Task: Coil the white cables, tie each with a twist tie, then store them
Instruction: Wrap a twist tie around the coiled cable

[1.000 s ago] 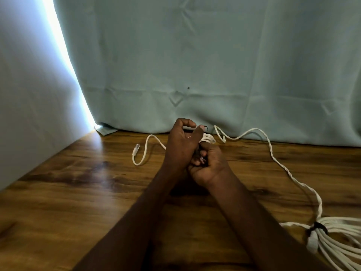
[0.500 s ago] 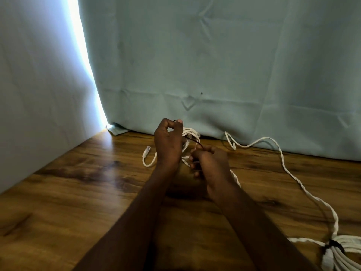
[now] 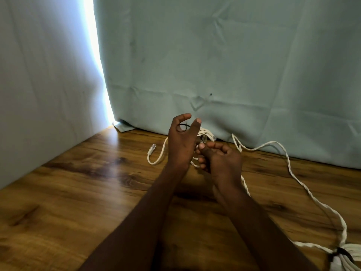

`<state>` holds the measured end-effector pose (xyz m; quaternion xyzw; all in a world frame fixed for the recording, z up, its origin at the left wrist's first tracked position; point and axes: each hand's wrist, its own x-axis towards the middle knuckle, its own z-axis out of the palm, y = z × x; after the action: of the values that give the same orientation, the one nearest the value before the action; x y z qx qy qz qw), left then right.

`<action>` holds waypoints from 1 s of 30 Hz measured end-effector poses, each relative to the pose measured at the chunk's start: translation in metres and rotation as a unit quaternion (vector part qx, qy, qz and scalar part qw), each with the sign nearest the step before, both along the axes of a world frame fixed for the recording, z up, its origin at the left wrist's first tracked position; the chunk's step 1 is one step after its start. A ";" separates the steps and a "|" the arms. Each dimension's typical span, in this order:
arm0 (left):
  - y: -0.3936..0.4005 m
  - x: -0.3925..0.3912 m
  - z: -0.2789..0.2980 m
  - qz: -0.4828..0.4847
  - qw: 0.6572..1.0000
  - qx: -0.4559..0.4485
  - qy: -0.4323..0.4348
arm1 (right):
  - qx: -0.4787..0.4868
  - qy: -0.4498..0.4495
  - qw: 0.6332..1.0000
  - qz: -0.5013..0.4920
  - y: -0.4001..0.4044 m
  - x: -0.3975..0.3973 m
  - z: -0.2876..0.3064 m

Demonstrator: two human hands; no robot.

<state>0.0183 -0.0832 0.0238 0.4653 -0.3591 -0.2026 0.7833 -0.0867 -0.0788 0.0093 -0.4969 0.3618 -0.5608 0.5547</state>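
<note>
Hands point(image 3: 203, 151) around small white cable coil point(image 3: 205, 133), perhaps thin black tie point(image 3: 183, 127).

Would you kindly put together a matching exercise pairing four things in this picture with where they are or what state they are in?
Things:
1. left hand
2. right hand
3. tied bundle
4. cable plug

Places or states:
A. lying loose on the wood floor, left of both hands
B. at the lower right edge, bound by a dark tie
C. fingers spread, a thin dark twist tie beside them
D. curled closed against white cable loops

Pairs: 1-C, 2-D, 3-B, 4-A
</note>
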 end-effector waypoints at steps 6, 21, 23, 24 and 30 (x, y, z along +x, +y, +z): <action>-0.004 -0.009 -0.001 -0.053 0.997 0.053 0.010 | 0.033 -0.078 0.996 0.000 -0.007 -0.004 0.000; -0.004 -0.011 -0.006 -0.126 0.987 0.095 -0.002 | -0.028 0.011 0.990 -0.135 -0.014 0.000 -0.007; -0.004 -0.014 -0.006 -0.127 0.988 0.091 -0.007 | -0.092 0.089 0.979 -0.161 -0.018 -0.002 -0.010; -0.005 -0.014 -0.006 -0.123 0.989 0.087 -0.014 | -0.125 0.130 0.969 -0.168 -0.018 -0.003 -0.011; -0.002 -0.010 -0.003 -0.091 0.991 0.077 -0.056 | -0.278 0.195 0.918 -0.206 -0.005 -0.007 -0.004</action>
<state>0.0086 -0.0851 0.0205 0.5002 -0.4269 -0.2738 0.7019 -0.0933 -0.0840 0.0056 -0.6454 0.3864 -0.6325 0.1847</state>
